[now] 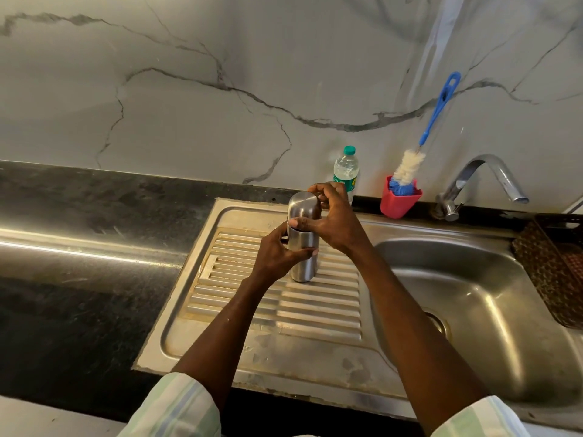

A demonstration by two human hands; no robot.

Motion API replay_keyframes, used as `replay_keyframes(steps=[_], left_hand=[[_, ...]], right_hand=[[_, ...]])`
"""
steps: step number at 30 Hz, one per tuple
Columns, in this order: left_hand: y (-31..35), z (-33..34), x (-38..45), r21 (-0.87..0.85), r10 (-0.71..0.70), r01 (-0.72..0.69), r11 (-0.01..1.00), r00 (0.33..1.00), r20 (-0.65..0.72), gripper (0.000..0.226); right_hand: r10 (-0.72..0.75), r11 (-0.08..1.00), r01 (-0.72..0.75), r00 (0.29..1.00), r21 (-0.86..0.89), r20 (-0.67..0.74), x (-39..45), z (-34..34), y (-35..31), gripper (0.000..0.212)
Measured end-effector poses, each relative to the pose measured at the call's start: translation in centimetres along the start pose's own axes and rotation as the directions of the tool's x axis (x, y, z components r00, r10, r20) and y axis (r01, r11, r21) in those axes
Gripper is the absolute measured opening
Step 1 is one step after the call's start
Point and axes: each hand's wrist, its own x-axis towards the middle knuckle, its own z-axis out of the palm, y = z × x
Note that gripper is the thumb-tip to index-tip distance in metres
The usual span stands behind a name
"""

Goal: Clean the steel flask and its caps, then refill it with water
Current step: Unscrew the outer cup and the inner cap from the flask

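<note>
A steel flask stands upright on the ribbed drainboard of the sink. My left hand grips its body from the left, thumb across the front. My right hand wraps round the rounded steel outer cap on top of the flask, fingers curled over the cap's right side. A dark gap shows between cap and body. The inside of the flask is hidden.
A plastic water bottle with a green cap stands behind the flask. A red holder carries a blue-handled bottle brush. The tap arches over the sink basin. A brown basket sits at the right edge. Black countertop lies left.
</note>
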Motion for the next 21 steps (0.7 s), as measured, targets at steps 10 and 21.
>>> replay_keyframes(steps=[10,21], left_hand=[[-0.2,0.0,0.1,-0.001,-0.023,0.023,1.000,1.000,-0.006,0.059],[-0.1,0.0,0.1,0.013,-0.020,0.020,1.000,1.000,-0.008,0.060]], right_hand=[[0.032,0.996,-0.041,0.993,0.085,0.109,-0.1,-1.9,-0.4,0.057],[0.046,0.987,-0.066,0.989,0.144,0.139,-0.1,-1.9,-0.7,0.063]])
